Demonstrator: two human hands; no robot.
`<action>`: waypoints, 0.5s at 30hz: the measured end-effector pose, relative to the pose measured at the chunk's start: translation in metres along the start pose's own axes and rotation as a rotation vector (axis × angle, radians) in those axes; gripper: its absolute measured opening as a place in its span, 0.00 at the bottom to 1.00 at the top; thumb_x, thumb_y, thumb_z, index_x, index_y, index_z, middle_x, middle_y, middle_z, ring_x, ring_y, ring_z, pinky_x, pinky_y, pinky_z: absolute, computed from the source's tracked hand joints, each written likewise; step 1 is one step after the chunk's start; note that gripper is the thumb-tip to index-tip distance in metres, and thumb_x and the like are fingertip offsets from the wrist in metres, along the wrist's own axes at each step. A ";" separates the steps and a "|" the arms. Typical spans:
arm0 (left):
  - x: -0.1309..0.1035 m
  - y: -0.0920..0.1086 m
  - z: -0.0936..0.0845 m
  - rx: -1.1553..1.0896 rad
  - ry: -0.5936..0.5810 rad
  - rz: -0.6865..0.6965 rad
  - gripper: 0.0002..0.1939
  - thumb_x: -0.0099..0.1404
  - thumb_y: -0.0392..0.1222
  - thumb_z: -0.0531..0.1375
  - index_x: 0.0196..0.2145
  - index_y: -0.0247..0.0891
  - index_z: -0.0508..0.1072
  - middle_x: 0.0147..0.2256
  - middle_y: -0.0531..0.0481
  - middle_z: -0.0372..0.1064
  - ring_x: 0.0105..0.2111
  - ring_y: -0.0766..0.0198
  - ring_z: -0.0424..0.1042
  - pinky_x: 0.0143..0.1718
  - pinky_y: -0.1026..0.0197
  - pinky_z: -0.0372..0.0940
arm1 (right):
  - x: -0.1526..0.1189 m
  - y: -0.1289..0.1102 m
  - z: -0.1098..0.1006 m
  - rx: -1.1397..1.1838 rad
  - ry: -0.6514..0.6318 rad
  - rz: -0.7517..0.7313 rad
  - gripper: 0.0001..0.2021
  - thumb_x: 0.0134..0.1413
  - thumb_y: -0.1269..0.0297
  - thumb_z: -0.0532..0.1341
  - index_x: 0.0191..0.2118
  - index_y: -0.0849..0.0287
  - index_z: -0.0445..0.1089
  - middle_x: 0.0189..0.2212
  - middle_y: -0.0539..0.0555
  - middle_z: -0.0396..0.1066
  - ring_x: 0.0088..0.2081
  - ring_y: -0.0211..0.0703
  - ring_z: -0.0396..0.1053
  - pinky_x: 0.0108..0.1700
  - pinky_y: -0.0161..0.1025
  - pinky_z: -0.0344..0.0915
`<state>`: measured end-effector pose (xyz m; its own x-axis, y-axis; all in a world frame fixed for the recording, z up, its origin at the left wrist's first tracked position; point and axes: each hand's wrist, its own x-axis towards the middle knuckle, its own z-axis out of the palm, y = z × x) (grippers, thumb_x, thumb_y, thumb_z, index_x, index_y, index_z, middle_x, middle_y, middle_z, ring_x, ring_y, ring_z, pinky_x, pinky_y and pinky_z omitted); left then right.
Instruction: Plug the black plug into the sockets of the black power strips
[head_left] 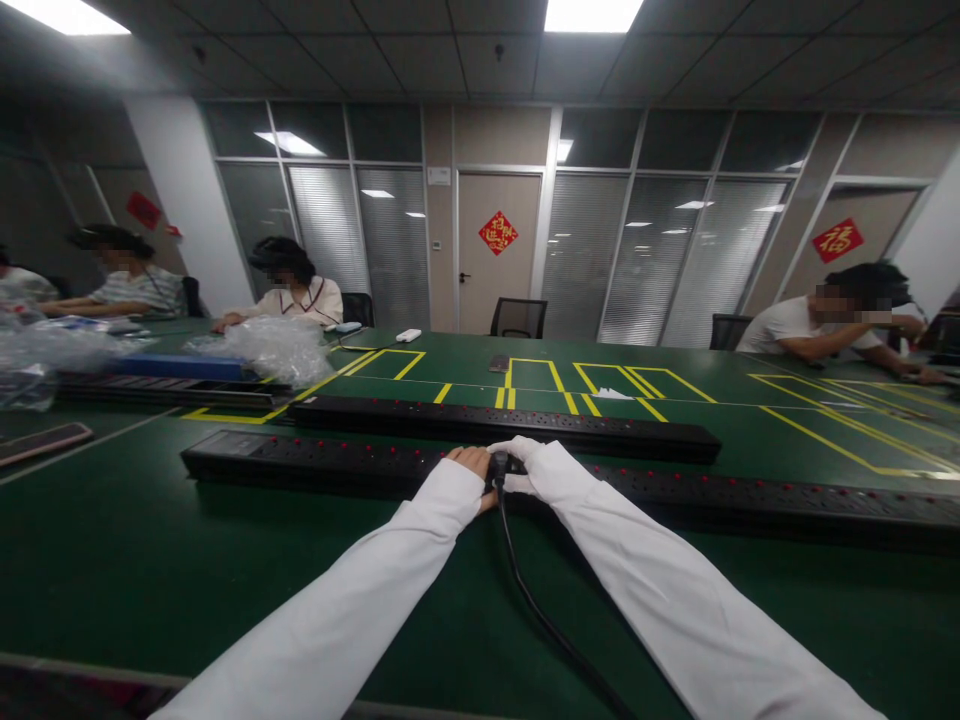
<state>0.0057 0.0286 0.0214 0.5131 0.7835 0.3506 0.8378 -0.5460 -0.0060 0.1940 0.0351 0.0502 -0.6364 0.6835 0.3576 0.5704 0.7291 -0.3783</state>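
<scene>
A long black power strip (337,463) with red-marked sockets lies across the green table (225,580). Bare and bent, my left hand (471,468) rests on its middle, with the fingers over the top. My right hand (522,462), in a white glove, is closed round a black plug (499,468) at the strip, right beside my left hand. From the plug a thick black cable (540,612) runs down toward me between my forearms. Behind lies a second black strip (600,428), parallel to the first. The plug's prongs are hidden.
Clear plastic wrapping (281,350) and a blue box (184,366) lie at the back left, and a phone (45,443) at the left. Yellow tape outlines (532,361) mark the table beyond the strips. Several people sit around the table.
</scene>
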 end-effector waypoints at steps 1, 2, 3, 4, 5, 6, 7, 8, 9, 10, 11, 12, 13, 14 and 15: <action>0.000 0.000 -0.001 -0.001 0.002 -0.002 0.23 0.55 0.48 0.58 0.45 0.31 0.64 0.43 0.38 0.67 0.45 0.49 0.66 0.46 0.51 0.59 | 0.000 0.000 0.000 -0.007 0.004 -0.001 0.24 0.48 0.55 0.61 0.53 0.49 0.62 0.39 0.50 0.66 0.39 0.39 0.66 0.42 0.35 0.61; 0.000 0.001 -0.001 -0.001 0.007 -0.005 0.23 0.55 0.48 0.57 0.45 0.31 0.64 0.43 0.38 0.67 0.45 0.49 0.66 0.46 0.51 0.59 | 0.000 -0.001 0.000 -0.014 0.009 0.000 0.24 0.49 0.56 0.61 0.53 0.49 0.62 0.40 0.50 0.66 0.39 0.39 0.66 0.42 0.35 0.61; -0.001 0.001 -0.002 -0.003 0.011 -0.007 0.23 0.56 0.48 0.57 0.45 0.31 0.64 0.43 0.38 0.67 0.45 0.49 0.66 0.46 0.51 0.59 | -0.001 -0.001 0.000 -0.020 0.013 0.003 0.24 0.49 0.56 0.61 0.53 0.49 0.62 0.40 0.50 0.66 0.39 0.40 0.66 0.42 0.35 0.61; -0.001 0.002 -0.002 -0.004 0.014 -0.008 0.23 0.56 0.48 0.57 0.45 0.31 0.64 0.43 0.38 0.67 0.45 0.49 0.66 0.46 0.50 0.59 | -0.001 -0.002 0.000 -0.026 0.017 0.004 0.23 0.49 0.55 0.61 0.53 0.50 0.62 0.40 0.50 0.66 0.39 0.40 0.65 0.42 0.35 0.61; -0.001 0.002 -0.002 -0.006 0.015 -0.007 0.23 0.56 0.48 0.57 0.45 0.31 0.64 0.43 0.38 0.67 0.45 0.49 0.66 0.46 0.50 0.59 | -0.001 -0.003 0.000 -0.030 0.019 0.006 0.23 0.49 0.55 0.60 0.53 0.49 0.62 0.40 0.50 0.66 0.39 0.40 0.65 0.42 0.36 0.61; -0.001 0.002 -0.002 -0.008 0.014 -0.006 0.23 0.56 0.48 0.57 0.46 0.31 0.63 0.43 0.38 0.67 0.45 0.49 0.66 0.46 0.50 0.59 | -0.001 -0.004 -0.001 -0.033 0.019 0.006 0.23 0.50 0.55 0.60 0.53 0.49 0.62 0.39 0.50 0.66 0.39 0.40 0.65 0.41 0.35 0.61; 0.000 0.002 -0.001 -0.010 0.012 -0.005 0.23 0.55 0.48 0.58 0.46 0.31 0.63 0.43 0.38 0.67 0.45 0.49 0.66 0.45 0.50 0.60 | -0.002 -0.005 -0.001 -0.035 0.017 0.007 0.23 0.50 0.55 0.60 0.53 0.49 0.62 0.39 0.50 0.66 0.38 0.40 0.65 0.41 0.35 0.61; 0.000 0.001 -0.001 -0.011 0.011 -0.004 0.23 0.55 0.48 0.58 0.46 0.32 0.63 0.43 0.38 0.67 0.45 0.49 0.66 0.45 0.50 0.60 | -0.002 -0.006 -0.002 -0.035 0.015 0.008 0.23 0.50 0.55 0.60 0.53 0.48 0.62 0.39 0.50 0.66 0.38 0.40 0.65 0.41 0.35 0.61; 0.000 0.001 -0.001 -0.013 0.011 -0.004 0.23 0.55 0.48 0.58 0.46 0.32 0.63 0.44 0.38 0.67 0.45 0.49 0.66 0.45 0.51 0.60 | -0.002 -0.007 -0.002 -0.033 0.014 0.012 0.23 0.49 0.54 0.60 0.53 0.48 0.62 0.39 0.50 0.66 0.39 0.40 0.65 0.41 0.35 0.61; 0.000 0.001 -0.001 -0.014 0.014 -0.004 0.23 0.55 0.47 0.58 0.46 0.32 0.63 0.43 0.38 0.67 0.45 0.49 0.66 0.45 0.51 0.60 | -0.002 -0.007 -0.002 -0.030 0.015 0.020 0.23 0.49 0.55 0.60 0.53 0.48 0.62 0.39 0.50 0.66 0.39 0.40 0.65 0.41 0.35 0.60; -0.001 0.001 -0.001 -0.015 0.017 -0.005 0.23 0.56 0.47 0.57 0.46 0.32 0.63 0.44 0.38 0.67 0.45 0.49 0.66 0.45 0.51 0.60 | -0.002 -0.007 -0.002 -0.024 0.016 0.031 0.23 0.49 0.55 0.60 0.53 0.49 0.62 0.40 0.50 0.66 0.39 0.40 0.65 0.41 0.35 0.60; -0.001 0.001 -0.001 -0.015 0.020 -0.006 0.23 0.56 0.47 0.57 0.46 0.31 0.63 0.44 0.38 0.67 0.46 0.49 0.66 0.46 0.51 0.59 | -0.002 -0.007 -0.001 -0.015 0.015 0.045 0.23 0.49 0.55 0.60 0.53 0.49 0.62 0.40 0.50 0.67 0.38 0.40 0.66 0.41 0.35 0.60; -0.001 0.001 -0.001 -0.015 0.021 -0.007 0.23 0.56 0.48 0.57 0.46 0.31 0.64 0.44 0.38 0.67 0.46 0.49 0.66 0.45 0.51 0.59 | -0.002 -0.006 -0.001 -0.002 0.010 0.060 0.23 0.49 0.55 0.60 0.53 0.50 0.62 0.40 0.50 0.67 0.37 0.39 0.66 0.40 0.35 0.61; -0.002 0.001 -0.001 -0.015 0.022 -0.005 0.23 0.55 0.48 0.57 0.45 0.31 0.64 0.43 0.38 0.67 0.45 0.49 0.66 0.45 0.51 0.59 | -0.002 -0.006 0.000 0.013 -0.001 0.074 0.24 0.49 0.55 0.60 0.53 0.50 0.62 0.39 0.50 0.68 0.35 0.38 0.66 0.39 0.34 0.61; -0.002 0.001 -0.002 -0.015 0.020 -0.002 0.23 0.55 0.48 0.57 0.45 0.31 0.64 0.43 0.38 0.67 0.45 0.49 0.66 0.45 0.51 0.60 | -0.001 -0.005 0.000 0.031 -0.016 0.087 0.24 0.49 0.55 0.61 0.53 0.50 0.62 0.38 0.49 0.68 0.34 0.37 0.66 0.37 0.34 0.61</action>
<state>0.0053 0.0260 0.0226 0.5078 0.7784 0.3691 0.8357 -0.5492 0.0085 0.1923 0.0307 0.0513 -0.5931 0.7435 0.3089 0.6080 0.6651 -0.4334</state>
